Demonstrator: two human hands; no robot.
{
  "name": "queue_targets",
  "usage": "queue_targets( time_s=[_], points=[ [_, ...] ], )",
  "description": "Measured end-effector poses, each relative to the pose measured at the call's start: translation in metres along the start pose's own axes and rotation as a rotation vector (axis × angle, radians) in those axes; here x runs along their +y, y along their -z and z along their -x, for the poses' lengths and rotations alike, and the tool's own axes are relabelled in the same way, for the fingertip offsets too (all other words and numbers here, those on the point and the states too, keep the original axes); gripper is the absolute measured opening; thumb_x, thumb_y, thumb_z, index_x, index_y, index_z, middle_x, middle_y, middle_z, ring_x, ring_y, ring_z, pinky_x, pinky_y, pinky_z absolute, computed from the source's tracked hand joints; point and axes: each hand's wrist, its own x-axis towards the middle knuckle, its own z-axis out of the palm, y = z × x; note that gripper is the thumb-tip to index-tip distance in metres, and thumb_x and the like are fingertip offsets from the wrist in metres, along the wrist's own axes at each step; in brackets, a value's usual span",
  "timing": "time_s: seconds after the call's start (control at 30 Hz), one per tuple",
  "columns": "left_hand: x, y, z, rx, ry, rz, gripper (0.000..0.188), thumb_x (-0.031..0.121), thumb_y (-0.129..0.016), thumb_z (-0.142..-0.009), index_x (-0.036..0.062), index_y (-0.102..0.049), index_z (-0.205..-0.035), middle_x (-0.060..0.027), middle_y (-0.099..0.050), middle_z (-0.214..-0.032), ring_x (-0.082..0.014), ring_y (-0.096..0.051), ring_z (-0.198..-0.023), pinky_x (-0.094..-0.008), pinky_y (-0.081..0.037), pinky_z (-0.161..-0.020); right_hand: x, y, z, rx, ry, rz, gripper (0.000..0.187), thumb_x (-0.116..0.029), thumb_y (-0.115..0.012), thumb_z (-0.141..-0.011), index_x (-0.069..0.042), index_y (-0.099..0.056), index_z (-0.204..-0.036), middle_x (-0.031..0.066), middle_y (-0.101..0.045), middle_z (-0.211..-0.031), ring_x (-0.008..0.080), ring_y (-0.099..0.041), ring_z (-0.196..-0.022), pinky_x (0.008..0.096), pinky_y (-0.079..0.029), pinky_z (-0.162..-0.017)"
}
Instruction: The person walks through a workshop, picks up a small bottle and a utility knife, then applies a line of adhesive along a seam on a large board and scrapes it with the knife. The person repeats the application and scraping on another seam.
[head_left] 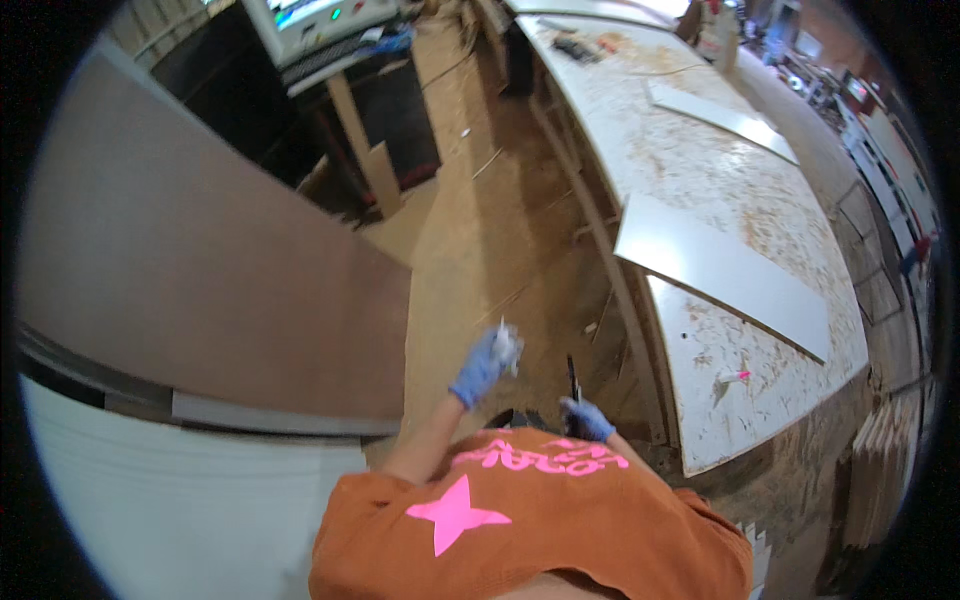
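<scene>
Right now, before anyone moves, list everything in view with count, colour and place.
Brown panel: 1, brown, left
Panel surface: 1, white, lower left
Machine with a screen: 1, pale, top left
Keyboard: 1, dark, below the screen
Wood pieces: at least 2, tan, upper left
Floor: 1, brown, centre
Workbench: 1, white with brown debris, right
Loose boards: 2, white, on the workbench
Pink-tipped object: 1, white and pink, workbench's near end
Stacked boards: several, pale, lower right
Far-right clutter: too small to count
Shirt: 1, orange-brown with pink print, bottom
Left grip: 1, blue-gloved, centre, holding a whitish object
Right grip: 1, blue-gloved, lower centre, holding a slim dark object
</scene>
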Motion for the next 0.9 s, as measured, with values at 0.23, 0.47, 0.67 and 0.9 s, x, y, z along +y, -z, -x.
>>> queue_targets(
  time_s=[0.23,0.47,0.67,0.9],
  points=[
    [0.116,0.07,-0.083,-0.021,-0.141,0.207,0.037,0.021,-0.063,-0.091,0.0059,-0.05,-0.123,-0.0078,-0.061,-0.112,-0.0169,-0.06,-0.102,-0.0315,-0.053,-0.086,-0.121,-0.114,-0.045,0.228,-0.086,0.057,0.026,-0.034,-0.069,-0.085,-0.015,-0.053,-0.092,0.0022,-0.051,-0.063,0.017,-0.049,-0.047,0.0322,-0.043,-0.044],
    [0.117,0.124,-0.217,0.067,-0.261,0.123,0.033,0.007,-0.064,-0.089,0.0086,-0.053,-0.12,-0.0069,-0.061,-0.112,-0.0158,-0.06,-0.101,-0.03,-0.054,-0.08,-0.237,-0.131,-0.152,0.191,0.001,0.048,0.026,-0.035,-0.07,-0.084,-0.016,-0.057,-0.097,0.0009,-0.052,-0.066,0.0153,-0.05,-0.054,0.0304,-0.043,-0.049],
    [0.148,0.163,-0.352,0.214,-0.376,-0.225,0.029,0.006,-0.065,-0.088,0.0076,-0.057,-0.115,-0.005,-0.064,-0.11,-0.014,-0.062,-0.101,-0.0277,-0.051,-0.087,-0.373,-0.15,-0.247,0.186,0.024,0.17,0.029,-0.036,-0.071,-0.084,-0.014,-0.06,-0.101,-0.0013,-0.049,-0.067,0.013,-0.048,-0.055,0.0284,-0.04,-0.05],
    [0.154,0.232,-0.485,0.379,-0.334,-0.237,0.025,0.009,-0.065,-0.088,0.0073,-0.059,-0.113,-0.0051,-0.067,-0.106,-0.0137,-0.063,-0.097,-0.0276,-0.051,-0.085,-0.497,-0.188,-0.358,0.133,0.059,0.275,0.025,-0.034,-0.067,-0.087,-0.014,-0.052,-0.085,-0.0014,-0.048,-0.064,0.0125,-0.046,-0.052,0.0306,-0.039,-0.047]
  ],
)
